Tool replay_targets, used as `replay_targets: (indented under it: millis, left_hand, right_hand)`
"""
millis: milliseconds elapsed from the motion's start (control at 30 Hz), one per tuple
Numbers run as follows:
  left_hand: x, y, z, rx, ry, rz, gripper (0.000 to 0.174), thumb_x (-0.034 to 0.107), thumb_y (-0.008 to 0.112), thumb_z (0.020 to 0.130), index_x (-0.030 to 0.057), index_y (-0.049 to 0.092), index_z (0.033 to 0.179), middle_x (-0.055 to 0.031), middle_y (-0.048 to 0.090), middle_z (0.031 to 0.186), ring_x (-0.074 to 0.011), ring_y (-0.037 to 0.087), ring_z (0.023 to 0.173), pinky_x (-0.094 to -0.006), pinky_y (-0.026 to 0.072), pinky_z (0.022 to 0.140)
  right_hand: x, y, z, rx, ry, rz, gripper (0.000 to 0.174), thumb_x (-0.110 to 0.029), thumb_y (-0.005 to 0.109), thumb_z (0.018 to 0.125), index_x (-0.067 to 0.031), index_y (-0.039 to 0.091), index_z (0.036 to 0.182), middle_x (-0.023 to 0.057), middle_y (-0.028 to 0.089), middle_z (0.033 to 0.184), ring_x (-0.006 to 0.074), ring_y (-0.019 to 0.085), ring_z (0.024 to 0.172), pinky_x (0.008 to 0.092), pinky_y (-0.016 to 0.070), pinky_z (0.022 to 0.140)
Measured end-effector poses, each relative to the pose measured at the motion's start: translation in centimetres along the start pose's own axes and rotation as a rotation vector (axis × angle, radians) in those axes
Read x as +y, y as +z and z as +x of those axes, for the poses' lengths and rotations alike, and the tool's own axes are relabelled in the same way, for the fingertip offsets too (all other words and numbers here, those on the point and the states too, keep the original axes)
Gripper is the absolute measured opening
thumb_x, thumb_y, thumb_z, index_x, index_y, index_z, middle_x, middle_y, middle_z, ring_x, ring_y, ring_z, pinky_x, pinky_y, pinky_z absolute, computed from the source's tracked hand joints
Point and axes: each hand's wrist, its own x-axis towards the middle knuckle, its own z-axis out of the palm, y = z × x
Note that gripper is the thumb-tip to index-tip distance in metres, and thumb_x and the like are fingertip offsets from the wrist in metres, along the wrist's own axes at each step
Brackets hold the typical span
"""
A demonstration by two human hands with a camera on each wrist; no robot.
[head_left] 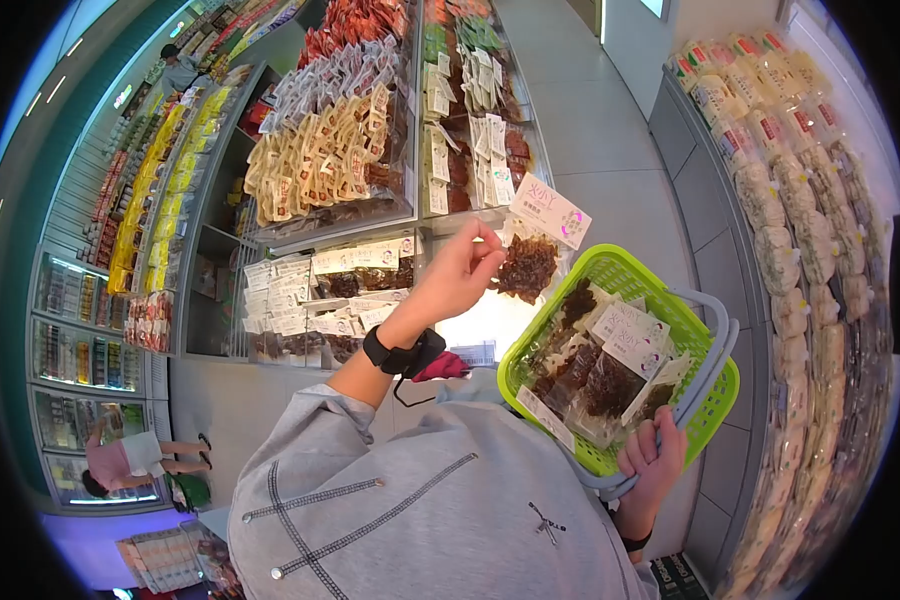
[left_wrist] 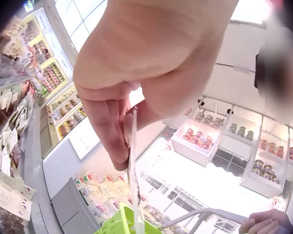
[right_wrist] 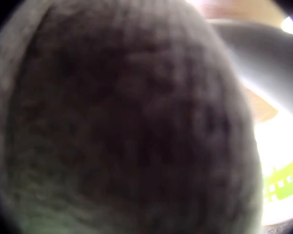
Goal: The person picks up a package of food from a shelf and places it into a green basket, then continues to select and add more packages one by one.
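My left hand (head_left: pixel 455 275) pinches a clear packet of dark brown food (head_left: pixel 525 268) with a white printed label, beside the rim of a green basket (head_left: pixel 715 430). Seen edge-on in the left wrist view, the packet (left_wrist: pixel 134 170) hangs from the thumb and fingers of the left hand (left_wrist: pixel 136 73). Similar labelled packets (head_left: pixel 610 385) fill the basket. My right hand (head_left: pixel 655 455) grips the basket's grey handle (head_left: pixel 705 375) at its lower end. Blurred grey fabric (right_wrist: pixel 132 122) blocks most of the right wrist view, with the green basket (right_wrist: pixel 285 180) at its right edge.
Lit display bins of packets (head_left: pixel 330 290) lie to the left and ahead, with stacked pale packets (head_left: pixel 320 160) above. On the right stands a shelf of white packages (head_left: pixel 770 200). A tiled aisle (head_left: pixel 590 130) runs between. A person in pink (head_left: pixel 120 462) is at far left.
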Motion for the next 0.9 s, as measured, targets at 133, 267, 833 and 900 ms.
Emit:
replay_targets:
  millis: [133, 267, 833, 900]
  left_hand:
    - [-4.9, -2.6, 3.8, 0.179, -0.187, -0.355, 0.045, -0.005, 0.055, 0.087, 0.0030, 0.044, 0.130, -0.0011, 0.061, 0.090, -0.0076, 0.057, 0.084, -0.0242, 0.0480, 0.077]
    - [-13.1, -2.4, 8.6, 0.296, -0.474, -0.631, 0.029, -0.005, 0.051, 0.086, 0.0082, 0.057, 0.112, -0.0023, 0.060, 0.096, -0.0133, 0.057, 0.087, -0.0331, 0.0486, 0.075]
    - [-24.8, 6.0, 20.2, -0.136, -0.585, 0.614, 0.034, 0.027, 0.060, 0.079, 0.0100, 0.069, 0.107, -0.0120, 0.067, 0.108, -0.0282, 0.064, 0.101, -0.0335, 0.0510, 0.086]
    - [-39.7, 9.8, 26.0, 0.132, -0.379, 0.119, 0.031, 0.025, 0.059, 0.081, 0.0115, 0.069, 0.107, -0.0129, 0.066, 0.111, -0.0315, 0.063, 0.102, -0.0350, 0.0505, 0.085]
  right_hand:
    - [-0.6, -0.8, 0.2, 0.026, -0.030, -0.009, 0.013, -0.020, 0.045, 0.098, -0.0092, 0.047, 0.091, -0.0048, 0.029, 0.053, 0.0041, 0.024, 0.039, 0.0213, 0.0224, 0.033]
    - [-1.5, -2.0, 0.7, 0.050, -0.023, -0.013, 0.014, -0.021, 0.045, 0.098, -0.0093, 0.048, 0.092, -0.0047, 0.028, 0.053, 0.0043, 0.023, 0.038, 0.0217, 0.0217, 0.032]
    - [-4.8, 0.8, 5.0, 0.181, 0.077, -0.299, 0.029, -0.034, 0.053, 0.093, -0.0066, 0.059, 0.097, 0.0035, 0.055, 0.064, 0.0103, 0.039, 0.040, 0.0212, 0.0300, 0.034]
    - [-4.6, 3.5, 5.4, 0.419, 0.024, -0.420, 0.029, -0.035, 0.053, 0.093, -0.0066, 0.059, 0.097, 0.0031, 0.054, 0.063, 0.0112, 0.039, 0.040, 0.0198, 0.0308, 0.035]
